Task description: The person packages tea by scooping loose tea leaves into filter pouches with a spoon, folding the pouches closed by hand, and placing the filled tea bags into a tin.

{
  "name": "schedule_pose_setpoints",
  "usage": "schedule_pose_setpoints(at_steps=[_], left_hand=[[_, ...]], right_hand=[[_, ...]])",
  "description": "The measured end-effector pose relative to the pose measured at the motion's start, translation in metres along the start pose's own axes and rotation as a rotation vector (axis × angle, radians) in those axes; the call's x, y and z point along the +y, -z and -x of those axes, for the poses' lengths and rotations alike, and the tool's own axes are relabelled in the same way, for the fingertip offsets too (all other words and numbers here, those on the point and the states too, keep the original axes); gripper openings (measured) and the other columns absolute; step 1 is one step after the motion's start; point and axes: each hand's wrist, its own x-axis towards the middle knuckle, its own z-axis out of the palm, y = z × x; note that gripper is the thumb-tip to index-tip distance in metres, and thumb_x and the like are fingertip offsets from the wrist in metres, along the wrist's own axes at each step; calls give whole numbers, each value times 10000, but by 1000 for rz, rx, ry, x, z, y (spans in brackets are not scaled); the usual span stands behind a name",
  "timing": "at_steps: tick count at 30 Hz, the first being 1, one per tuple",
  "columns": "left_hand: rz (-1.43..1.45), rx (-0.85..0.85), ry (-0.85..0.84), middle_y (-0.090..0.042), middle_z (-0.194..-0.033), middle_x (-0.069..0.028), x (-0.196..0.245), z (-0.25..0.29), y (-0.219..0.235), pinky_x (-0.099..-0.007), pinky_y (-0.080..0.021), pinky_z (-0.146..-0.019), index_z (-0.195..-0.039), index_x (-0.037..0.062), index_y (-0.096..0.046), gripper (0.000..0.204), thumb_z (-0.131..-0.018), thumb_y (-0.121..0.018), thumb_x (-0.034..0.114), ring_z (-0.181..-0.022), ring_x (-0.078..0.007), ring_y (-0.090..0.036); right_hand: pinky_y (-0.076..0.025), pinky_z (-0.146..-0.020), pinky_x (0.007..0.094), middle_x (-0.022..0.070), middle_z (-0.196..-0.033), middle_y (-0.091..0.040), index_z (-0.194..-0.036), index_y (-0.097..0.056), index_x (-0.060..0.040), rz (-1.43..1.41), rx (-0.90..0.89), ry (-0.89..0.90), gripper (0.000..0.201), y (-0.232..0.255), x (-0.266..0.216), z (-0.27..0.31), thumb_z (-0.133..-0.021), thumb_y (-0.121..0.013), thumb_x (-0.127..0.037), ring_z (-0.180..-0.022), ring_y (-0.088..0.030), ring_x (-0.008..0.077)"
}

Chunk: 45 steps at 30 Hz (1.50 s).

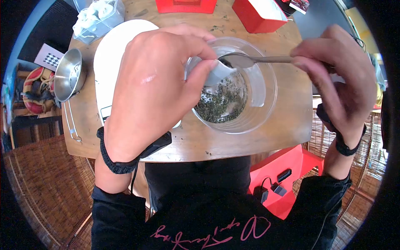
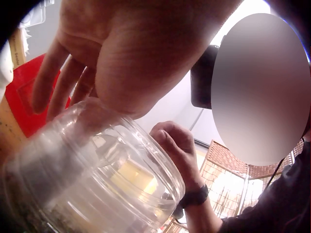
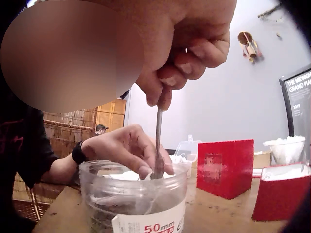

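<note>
My left hand (image 1: 154, 83) pinches a small white pouch (image 1: 218, 75) between thumb and forefinger, over the mouth of a clear plastic jar (image 1: 271, 93). Dried green leaf bits (image 1: 223, 102) lie in the bottom of the jar. From the right, my right hand (image 1: 343, 79) grips a metal spoon (image 1: 271, 59) by its handle, and the spoon's bowl is at the pouch's opening. In the right wrist view the spoon (image 3: 159, 128) points down, its lower end between the left fingertips above the jar rim. The pouch's inside is hidden.
A large white object (image 1: 109, 54) lies under and behind the left hand. Beyond it stands a clear box (image 1: 89, 35) of white pouches. A steel pan (image 1: 68, 79) sits at the left edge; red boxes (image 1: 258, 17) stand at the back. Leaf crumbs dot the wooden table (image 1: 291, 121).
</note>
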Motion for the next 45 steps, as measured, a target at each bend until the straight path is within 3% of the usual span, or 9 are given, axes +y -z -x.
schedule_pose_setpoints(at_steps=[8, 10, 12, 16, 17, 21, 26, 34, 45], left_hand=[[8, -26, 82, -758, -1087, -124, 5, -2, 2, -270, -531, -676, -915, 8, -768, 78, -844, -750, 36, -819, -160, -685], [10, -7, 55, -756, -1088, -120, 3, -3, 2, -268, -530, -691, -922, 6, -761, 83, -846, -750, 36, -827, -161, -683], [16, 12, 36, -753, -1090, -116, 0, -3, 1, -267, -529, -706, -928, 3, -754, 88, -847, -750, 37, -836, -162, -680], [119, 109, -76, -741, -1045, -106, -2, -9, 1, -260, -524, -741, -942, -2, -736, 93, -855, -751, 30, -860, -158, -672], [155, 140, -105, -736, -1028, -103, -2, -11, 2, -258, -524, -748, -943, -6, -733, 92, -858, -752, 24, -867, -153, -669], [180, 118, -78, -736, -982, -98, 5, -10, 2, -256, -528, -759, -948, -16, -734, 90, -866, -754, 15, -857, -140, -667], [335, 88, 41, -743, -937, -84, 7, -11, 1, -256, -531, -765, -965, -18, -746, 93, -880, -755, 18, -830, -132, -672], [291, 121, 7, -749, -908, -95, 4, -13, 4, -280, -525, -764, -906, -2, -755, 65, -853, -776, 29, -831, -160, -688], [322, 114, 94, -745, -878, -75, 7, -11, 4, -237, -497, -660, -915, 3, -754, 75, -863, -785, 48, -739, -118, -650]], right_hand=[[-382, -588, 304, 119, -878, -700, -916, -692, 63, -48, -51, -37, 113, 5, -1, 0, -811, -718, 31, -718, -556, 191], [-486, -762, 289, 100, -869, -701, -930, -700, 53, 137, 137, -90, 83, 12, 8, 14, -848, -710, 48, -782, -615, 190], [-498, -852, 295, 78, -854, -700, -931, -709, 36, -97, 255, -422, 62, 10, 4, 24, -871, -719, 25, -829, -641, 169], [-473, -691, 268, 65, -805, -685, -861, -705, -1, -229, 78, -503, 43, 7, 9, 33, -839, -740, -10, -750, -628, 135], [-354, -491, 189, -4, -718, -651, -822, -704, 6, -342, 124, -427, 85, -5, 7, 29, -851, -771, -39, -591, -549, 18], [-446, -562, 249, 54, -778, -704, -858, -723, -24, -468, -49, -412, 122, -25, -1, 19, -830, -809, -104, -662, -637, 124], [-467, -705, 302, 70, -904, -734, -920, -733, -24, -467, 143, -340, 241, -44, 6, 5, -729, -855, -107, -864, -653, 182], [-515, -750, 349, 97, -838, -732, -897, -749, -18, -509, 189, -258, 131, -57, 14, -8, -796, -807, -78, -808, -672, 249], [-490, -801, 327, 77, -865, -718, -888, -721, -28, -577, 251, -231, 184, -65, 9, -7, -756, -837, -83, -837, -664, 210]])
